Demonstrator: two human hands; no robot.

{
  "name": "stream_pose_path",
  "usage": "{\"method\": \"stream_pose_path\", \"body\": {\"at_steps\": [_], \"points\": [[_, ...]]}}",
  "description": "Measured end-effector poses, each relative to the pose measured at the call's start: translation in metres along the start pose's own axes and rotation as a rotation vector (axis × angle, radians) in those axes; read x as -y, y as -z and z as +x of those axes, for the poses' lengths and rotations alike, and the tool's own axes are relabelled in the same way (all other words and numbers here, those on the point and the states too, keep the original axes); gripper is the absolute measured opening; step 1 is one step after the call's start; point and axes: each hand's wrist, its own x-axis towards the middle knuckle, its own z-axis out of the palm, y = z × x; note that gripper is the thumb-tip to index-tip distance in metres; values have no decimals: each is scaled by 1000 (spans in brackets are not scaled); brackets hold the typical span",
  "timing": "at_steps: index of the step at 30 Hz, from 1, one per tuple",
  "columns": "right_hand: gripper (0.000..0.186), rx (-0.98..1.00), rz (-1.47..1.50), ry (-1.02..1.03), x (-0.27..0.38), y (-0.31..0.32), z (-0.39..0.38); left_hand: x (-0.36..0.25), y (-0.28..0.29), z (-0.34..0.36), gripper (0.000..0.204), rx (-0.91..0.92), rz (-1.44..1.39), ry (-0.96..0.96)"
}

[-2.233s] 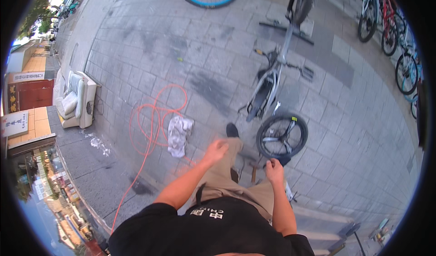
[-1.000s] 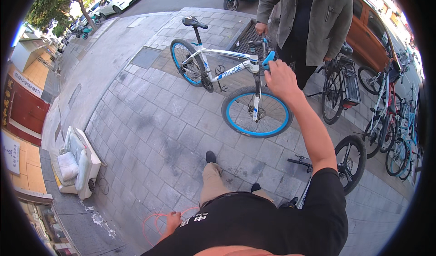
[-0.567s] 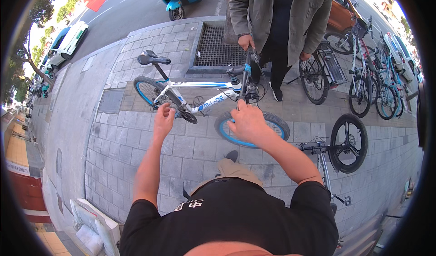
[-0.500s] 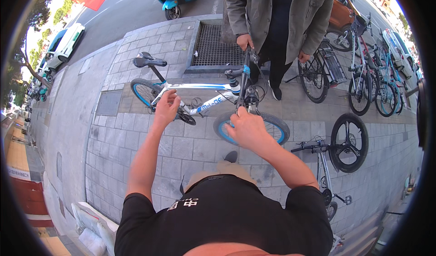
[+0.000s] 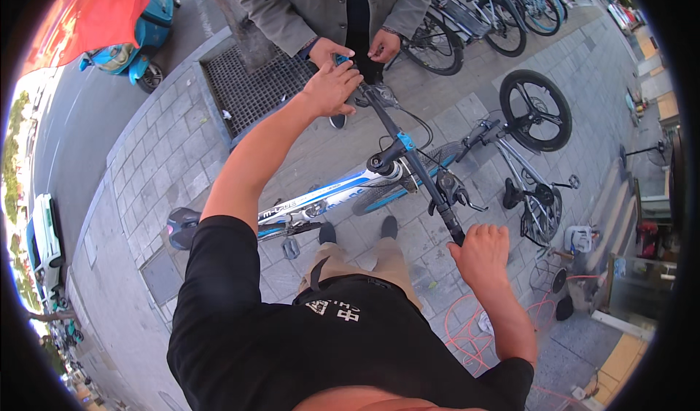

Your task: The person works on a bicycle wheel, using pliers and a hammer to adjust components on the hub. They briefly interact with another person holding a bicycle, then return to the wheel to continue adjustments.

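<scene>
Head view: both hands grip the handlebar (image 5: 408, 159) of a white and blue bicycle (image 5: 321, 203) at centre frame.
Left hand (image 5: 332, 88), arm stretched far forward, closes over the far grip at upper centre; right hand (image 5: 481, 254), elbow bent, wraps the near grip at lower right. Another person's hands (image 5: 328, 50) touch the same far end; paving (image 5: 160, 156) lies below.
</scene>
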Motion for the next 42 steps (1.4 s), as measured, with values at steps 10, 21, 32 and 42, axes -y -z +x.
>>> {"method": "stream_pose_path", "body": {"at_steps": [10, 21, 32, 42], "points": [[15, 219, -205, -451, 16, -53, -17, 9, -42, 65, 45, -38, -308, -370], [17, 217, -140, -432, 17, -42, -19, 7, -84, 63, 32, -220, -295, -381], [27, 270, -101, -484, 12, -41, -14, 7, -45, 62, 55, -56, -519, -453], [36, 478, 37, -614, 21, -28, 8, 8, -64, 56, 43, 75, -397, -311]]}}
